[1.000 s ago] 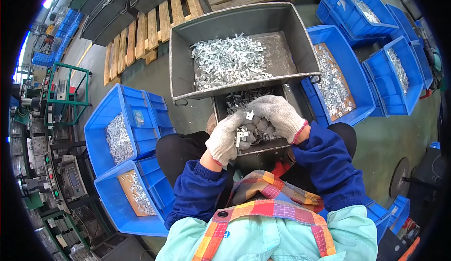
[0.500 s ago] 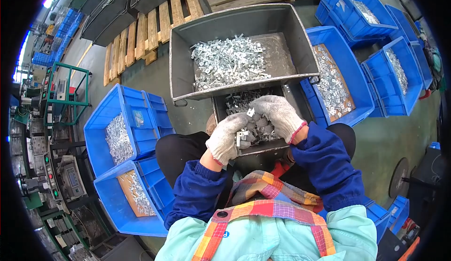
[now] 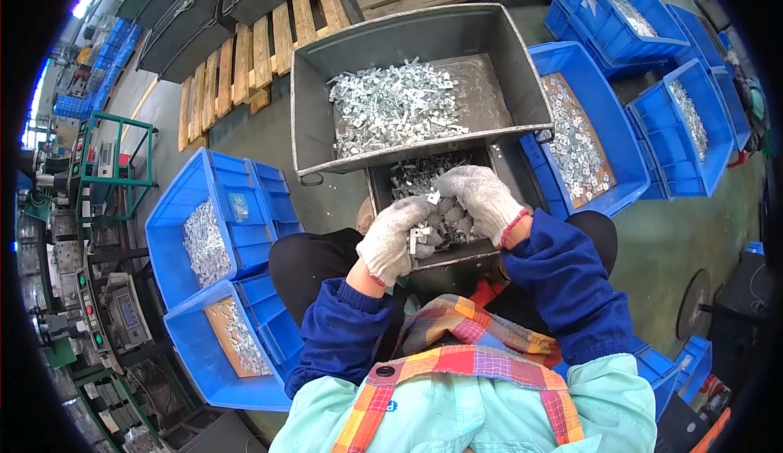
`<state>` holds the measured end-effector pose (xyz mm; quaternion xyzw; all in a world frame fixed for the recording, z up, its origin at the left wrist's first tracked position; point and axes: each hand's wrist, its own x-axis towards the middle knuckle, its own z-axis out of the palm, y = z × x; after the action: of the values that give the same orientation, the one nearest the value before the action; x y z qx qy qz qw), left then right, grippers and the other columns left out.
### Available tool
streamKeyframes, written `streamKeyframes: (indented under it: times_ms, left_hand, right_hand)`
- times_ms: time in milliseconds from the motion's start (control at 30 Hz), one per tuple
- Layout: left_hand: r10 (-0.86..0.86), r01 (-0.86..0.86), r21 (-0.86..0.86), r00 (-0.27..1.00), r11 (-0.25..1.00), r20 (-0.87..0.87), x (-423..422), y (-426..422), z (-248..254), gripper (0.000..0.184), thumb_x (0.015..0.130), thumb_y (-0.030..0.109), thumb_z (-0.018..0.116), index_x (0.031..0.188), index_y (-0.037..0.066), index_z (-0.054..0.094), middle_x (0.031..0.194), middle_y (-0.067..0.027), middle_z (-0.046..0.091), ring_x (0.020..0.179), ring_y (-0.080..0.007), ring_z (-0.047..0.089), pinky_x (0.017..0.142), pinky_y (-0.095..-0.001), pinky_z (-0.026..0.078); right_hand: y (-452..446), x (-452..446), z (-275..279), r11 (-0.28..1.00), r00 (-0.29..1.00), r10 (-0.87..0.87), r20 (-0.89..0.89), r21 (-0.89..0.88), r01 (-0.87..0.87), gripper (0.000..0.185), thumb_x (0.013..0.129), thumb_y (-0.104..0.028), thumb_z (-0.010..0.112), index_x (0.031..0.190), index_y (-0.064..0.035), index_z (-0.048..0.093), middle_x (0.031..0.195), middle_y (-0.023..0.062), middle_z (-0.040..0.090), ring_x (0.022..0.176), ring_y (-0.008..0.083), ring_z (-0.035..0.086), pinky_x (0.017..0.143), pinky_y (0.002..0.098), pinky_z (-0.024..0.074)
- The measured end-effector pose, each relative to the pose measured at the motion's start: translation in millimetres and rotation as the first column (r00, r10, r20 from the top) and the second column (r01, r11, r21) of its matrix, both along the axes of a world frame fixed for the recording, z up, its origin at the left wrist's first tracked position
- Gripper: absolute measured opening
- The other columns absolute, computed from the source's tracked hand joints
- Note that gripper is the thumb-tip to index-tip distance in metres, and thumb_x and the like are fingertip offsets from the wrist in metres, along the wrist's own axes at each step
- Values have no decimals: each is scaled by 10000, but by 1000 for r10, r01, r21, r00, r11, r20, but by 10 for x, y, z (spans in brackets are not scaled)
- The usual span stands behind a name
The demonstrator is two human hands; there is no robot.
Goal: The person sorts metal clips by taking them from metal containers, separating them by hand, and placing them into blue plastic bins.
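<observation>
My left hand (image 3: 388, 239), in a dirty white knitted glove, is closed, with a few small flat metal pieces (image 3: 419, 239) showing at its curled fingers. Across from it, my right hand (image 3: 483, 198), gloved the same way, has its fingers bent inward. A small bright metal piece with a hole (image 3: 433, 197) sits between the two hands, at the right fingertips and left thumb. Both hands are over a dark metal bin (image 3: 457, 257) holding darker scraps. Just beyond stands a large grey metal box (image 3: 481, 86) with a heap of shiny metal pieces (image 3: 395, 106).
To the right, a blue crate (image 3: 624, 172) holds metal pieces on cardboard; more blue crates (image 3: 616, 21) stand beyond. Two blue crates (image 3: 175, 237) with parts are on the left. Wooden pallets (image 3: 245, 61) lie behind, and machinery (image 3: 126, 310) lines the far left.
My hands stay together over the bin with almost no change in pose. The view has shifted very slightly.
</observation>
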<state>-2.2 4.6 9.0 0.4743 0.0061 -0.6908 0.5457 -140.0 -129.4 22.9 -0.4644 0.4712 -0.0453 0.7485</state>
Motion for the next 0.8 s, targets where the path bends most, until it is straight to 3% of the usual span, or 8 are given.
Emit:
streamKeyframes:
  times_ms: [300,500,600,700,733,800]
  left_hand:
    - [-18,18,-7,1000,1000,-21,24,13,-51,236,978,205,640,1150,43,657,837,-54,668,627,-154,635,493,-251,492]
    - [-9,9,5,1000,1000,-17,-9,20,-7,235,970,190,640,1147,37,659,839,-58,664,619,-149,626,490,-249,482]
    - [-1,0,-19,1000,1000,-21,-21,23,-25,229,968,196,640,1133,39,660,835,-55,655,610,-142,618,483,-244,477]
    - [56,-56,24,998,998,0,-21,-47,105,235,971,227,643,1120,46,655,843,-57,648,594,-140,608,466,-239,468]
    - [82,-83,52,997,995,14,-16,-70,157,240,972,240,643,1116,49,653,847,-58,646,587,-141,604,459,-238,465]
    - [171,-171,6,985,985,-38,42,-35,49,365,1016,347,588,1220,47,624,923,-75,685,613,-157,642,467,-242,489]
  right_hand:
    - [-25,-12,-68,999,999,33,32,10,-33,210,918,-240,654,928,-40,715,734,77,678,537,166,598,451,311,460]
    - [12,7,23,991,997,65,-45,-114,-70,183,915,-194,651,939,-23,711,696,61,643,521,134,579,425,280,438]
    - [-18,-17,29,989,993,112,-34,-96,-115,178,913,-186,655,961,-24,713,711,61,655,554,128,594,447,282,455]
    - [-39,-42,-89,996,959,-53,278,85,31,188,913,-194,667,979,-24,714,768,66,681,602,125,619,473,277,474]
    - [-58,-40,-163,949,896,-227,381,294,115,216,916,-189,666,1024,-6,702,851,99,697,678,159,654,526,287,526]
    - [-136,-91,-259,921,735,-264,624,390,0,251,932,-191,650,1087,4,681,931,138,705,750,208,687,575,312,574]
